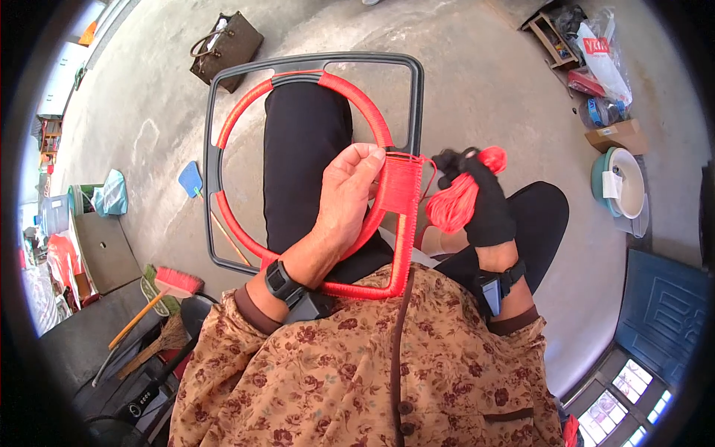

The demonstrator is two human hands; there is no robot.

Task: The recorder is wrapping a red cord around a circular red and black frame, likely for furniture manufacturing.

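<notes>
A black square frame with a ring inside it (419, 97) rests over my lap. Red cord is wound tightly round much of the ring and the lower right corner. A broad wrapped band (401, 182) joins ring and frame on the right side. My bare left hand (344, 190) is closed there, thumb and fingers pinching the top of the band. To the right, my right hand (488, 205), in a black fingerless glove, grips a bundle of red cord (450, 208). A thin strand runs from the band towards it.
A brown handbag (232, 46) stands on the concrete floor ahead. At left are a blue dustpan (191, 179) and a red-bristled broom (177, 283). Basins (624, 182), a cardboard box (620, 137) and plastic bags line the right wall.
</notes>
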